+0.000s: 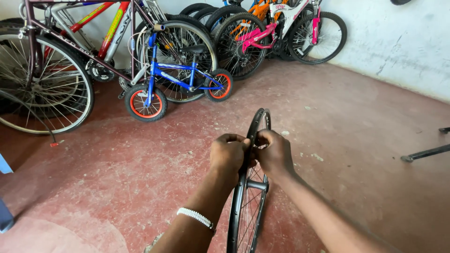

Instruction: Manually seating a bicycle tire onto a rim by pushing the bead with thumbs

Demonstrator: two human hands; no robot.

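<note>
A white bead bracelet (196, 217) rings the left wrist. Both hands, left hand (228, 152) and right hand (274, 153), pinch the rim of the upright black bicycle wheel (248, 197), well in front of the small blue bicycle (180, 79); apparently seating something there, needing steady fingertip pressure.

- Worn red concrete floor (356, 117), scuffed pale in patches, flecked with small white chips.
- Whitewashed wall (398, 42) at far right, stained and cracked.
- Small blue children's bicycle (180, 79) with red-rimmed wheels, far centre.
- Large maroon bicycle (51, 61) at far left, spoked wheel near the floor.
- Pink and white bicycle (286, 28) leaning on the far wall among others.
- Dark metal stand legs (424, 153) at right edge.
</note>
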